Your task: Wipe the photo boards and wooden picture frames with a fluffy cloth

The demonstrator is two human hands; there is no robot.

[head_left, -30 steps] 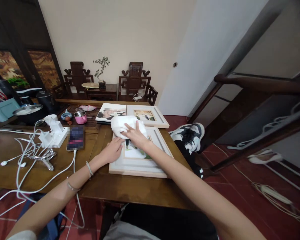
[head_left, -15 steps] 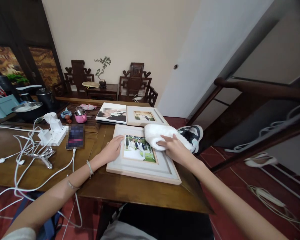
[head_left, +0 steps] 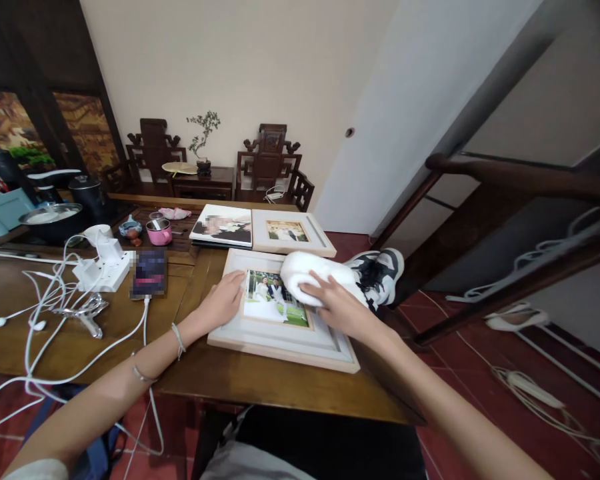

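Note:
A pale wooden picture frame (head_left: 275, 337) with a wedding photo lies flat on the brown table (head_left: 260, 383) in front of me. My left hand (head_left: 223, 301) rests flat on the frame's left border, fingers stretched out. My right hand (head_left: 336, 303) presses a bunched white cloth (head_left: 310, 270) against the frame's right side, fingers curled over it. Behind lie a second framed photo (head_left: 293, 233) and a photo print (head_left: 223, 225).
A phone (head_left: 150, 272), a white power strip (head_left: 105, 267), tangled white cables (head_left: 50, 300) and earphones sit on the left. A pink cup (head_left: 159, 232) and pots stand further back. A black-and-white sneaker (head_left: 380, 270) shows beside the table's right edge. Carved chairs stand by the wall.
My right hand swept the cloth from the frame's top left across to its right side, then back slightly left. The photo is now uncovered. My left hand stayed on the left border.

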